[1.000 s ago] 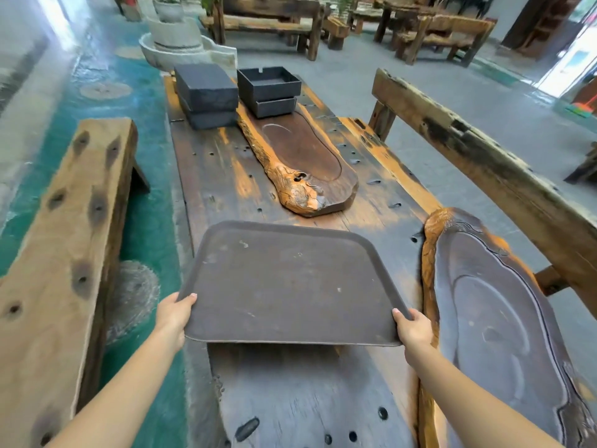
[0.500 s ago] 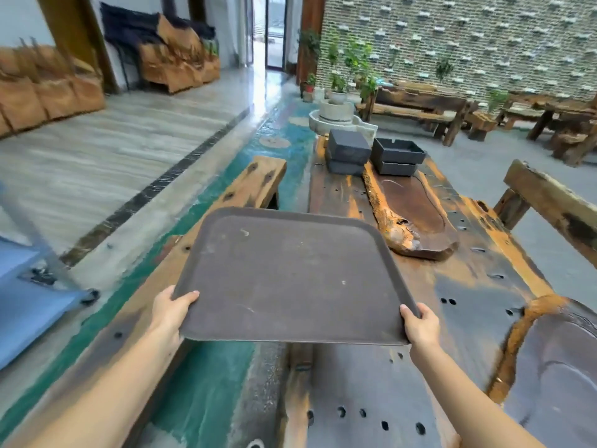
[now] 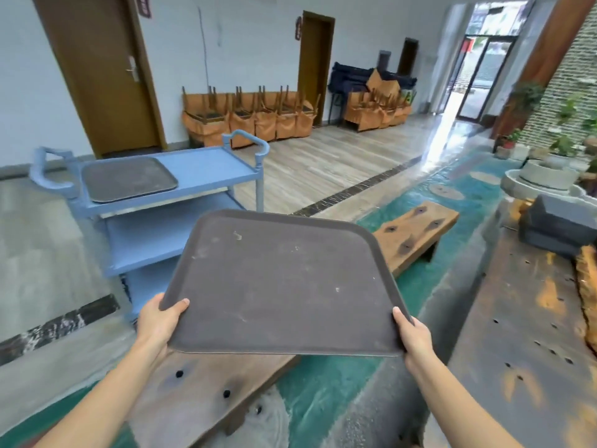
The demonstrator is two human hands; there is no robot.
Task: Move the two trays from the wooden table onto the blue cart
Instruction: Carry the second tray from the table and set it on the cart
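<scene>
The brown tray (image 3: pixel 284 282) is pinched at its near corners by the left hand (image 3: pixel 158 321) and right hand (image 3: pixel 412 334), clear of the counter (image 3: pixel 523 318). It should be kept level and set on the blue cart (image 3: pixel 206 169) beside the first tray (image 3: pixel 127 179).

You see a bright, evenly lit hall. Daylight pours through the glass doorway (image 3: pixel 484 76) at the far right and throws white glare along the wet-looking floor (image 3: pixel 445 147). Shadows stay soft. Wide-angle distortion bends the walls and edges, and the whole picture is slightly smeared with motion blur.
</scene>
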